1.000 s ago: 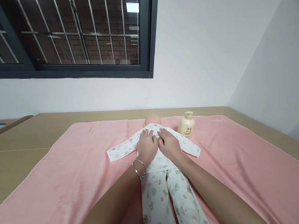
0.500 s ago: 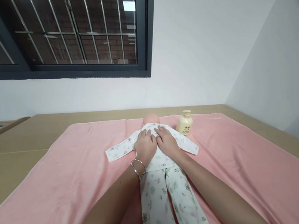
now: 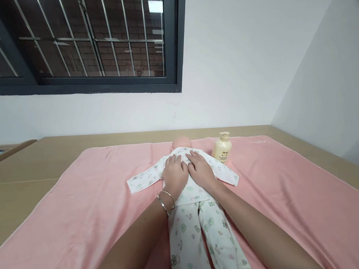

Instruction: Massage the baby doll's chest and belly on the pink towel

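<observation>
A baby doll (image 3: 181,142) lies stretched out on a pink blanket (image 3: 76,214), its head at the far end and its feet toward me. It is dressed in a white printed long-sleeved top (image 3: 194,193) and matching trousers (image 3: 187,247). My left hand (image 3: 175,175) rests flat on the upper left of the top, fingers extended. On the upper right, my right hand (image 3: 201,169) lies flat in the same way, the two thumbs close together. Neither hand grips anything. A bracelet (image 3: 166,203) circles my left wrist. The doll's face does not show.
A pale yellow pump bottle (image 3: 222,148) stands on the blanket just beyond the doll's right-hand sleeve. The blanket covers a wooden tabletop (image 3: 19,178) set against a white wall (image 3: 231,53). A dark-framed window (image 3: 172,44) with bars is above.
</observation>
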{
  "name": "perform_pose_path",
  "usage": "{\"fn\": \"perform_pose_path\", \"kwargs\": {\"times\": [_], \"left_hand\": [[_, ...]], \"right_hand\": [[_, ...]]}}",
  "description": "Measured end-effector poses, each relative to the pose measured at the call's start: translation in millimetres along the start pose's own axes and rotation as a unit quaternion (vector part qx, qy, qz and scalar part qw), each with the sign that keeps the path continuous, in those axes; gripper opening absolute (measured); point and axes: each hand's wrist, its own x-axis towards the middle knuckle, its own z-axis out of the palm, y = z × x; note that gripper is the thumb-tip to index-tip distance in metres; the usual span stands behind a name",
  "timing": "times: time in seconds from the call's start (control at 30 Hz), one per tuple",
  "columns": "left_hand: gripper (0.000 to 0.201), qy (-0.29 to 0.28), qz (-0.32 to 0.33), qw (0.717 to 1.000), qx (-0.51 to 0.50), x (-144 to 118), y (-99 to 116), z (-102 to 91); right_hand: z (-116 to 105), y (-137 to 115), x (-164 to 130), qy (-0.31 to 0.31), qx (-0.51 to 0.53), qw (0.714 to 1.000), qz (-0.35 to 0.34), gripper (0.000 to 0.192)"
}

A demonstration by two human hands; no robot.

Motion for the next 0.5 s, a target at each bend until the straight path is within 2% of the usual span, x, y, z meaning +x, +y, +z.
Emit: {"fn": "perform_pose_path", "kwargs": {"times": [0.5], "left_hand": [[0.038, 0.01, 0.012, 1.0, -0.003, -0.7, -4.2, 4.8]], "right_hand": [[0.0, 2.3, 0.5, -0.004, -0.014, 1.0, -0.021, 0.048]]}}
